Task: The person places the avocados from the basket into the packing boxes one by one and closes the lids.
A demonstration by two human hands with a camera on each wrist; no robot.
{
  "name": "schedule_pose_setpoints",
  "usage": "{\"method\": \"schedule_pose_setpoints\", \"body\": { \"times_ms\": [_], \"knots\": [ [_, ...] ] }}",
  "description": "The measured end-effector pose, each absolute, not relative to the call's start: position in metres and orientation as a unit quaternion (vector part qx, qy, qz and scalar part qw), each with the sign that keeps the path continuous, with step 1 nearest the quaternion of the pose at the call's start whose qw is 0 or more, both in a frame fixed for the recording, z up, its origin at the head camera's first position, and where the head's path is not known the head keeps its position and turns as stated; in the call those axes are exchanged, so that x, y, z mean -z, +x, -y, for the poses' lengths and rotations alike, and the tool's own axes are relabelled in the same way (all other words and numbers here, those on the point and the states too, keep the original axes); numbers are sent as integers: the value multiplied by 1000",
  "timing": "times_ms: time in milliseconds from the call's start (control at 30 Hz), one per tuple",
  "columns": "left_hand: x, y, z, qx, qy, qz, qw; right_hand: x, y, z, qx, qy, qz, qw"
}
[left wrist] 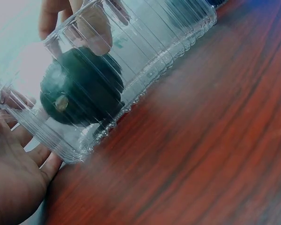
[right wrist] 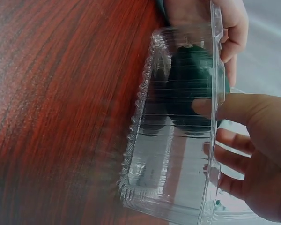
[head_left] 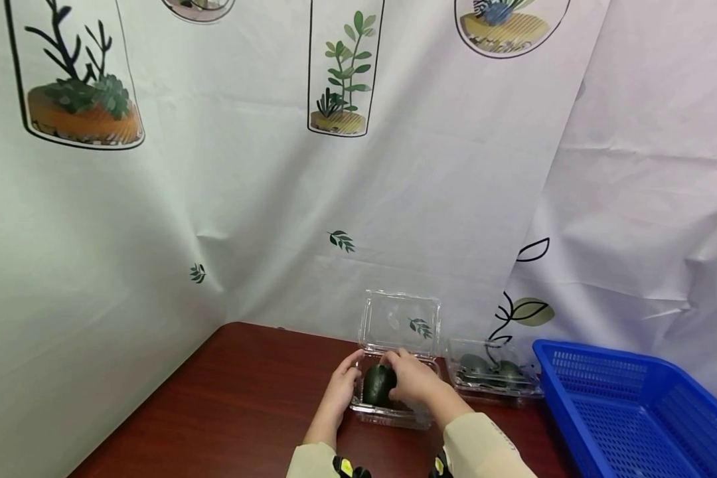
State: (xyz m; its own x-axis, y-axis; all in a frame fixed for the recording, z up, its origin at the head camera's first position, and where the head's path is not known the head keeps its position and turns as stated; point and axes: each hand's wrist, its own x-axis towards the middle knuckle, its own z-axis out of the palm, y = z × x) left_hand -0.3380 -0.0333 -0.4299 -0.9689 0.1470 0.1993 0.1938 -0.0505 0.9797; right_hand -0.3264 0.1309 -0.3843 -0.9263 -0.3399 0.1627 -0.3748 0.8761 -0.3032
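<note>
A clear plastic clamshell container (head_left: 388, 417) stands on the table with its lid (head_left: 400, 322) raised at the back. In its left part sits a dark green avocado (head_left: 378, 386), which also shows through the ribbed wall in the left wrist view. My right hand (head_left: 411, 382) reaches over the rim and holds the avocado between thumb and fingers. In the right wrist view, the thumb (right wrist: 202, 106) lies against the fruit. My left hand (head_left: 338, 393) rests at the container's left end, its extended fingers touching the wall.
To the right stands another clear container (head_left: 496, 385), lid closed, with dark green avocados inside. Beyond it is a blue plastic basket (head_left: 546, 392). The reddish-brown table (head_left: 245, 405) meets a printed white cloth (head_left: 275, 199) at the back.
</note>
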Motion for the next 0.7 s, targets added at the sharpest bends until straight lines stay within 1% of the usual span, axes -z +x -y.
{"method": "schedule_pose_setpoints", "body": {
  "times_ms": [133,267,433,600,700],
  "knots": [
    [421,-330,33,711,-128,692,17,385,-325,-133,-175,167,970,36],
    [433,-340,32,712,-132,689,16,385,-323,-133,-186,155,970,21],
    [449,-354,30,709,-137,691,19,385,-323,-134,-192,149,970,22],
    [454,-356,29,711,-150,687,13,386,-323,-136,-198,152,968,21],
    [454,-354,30,713,-154,684,6,385,-323,-138,-209,153,966,11]
  ]
}}
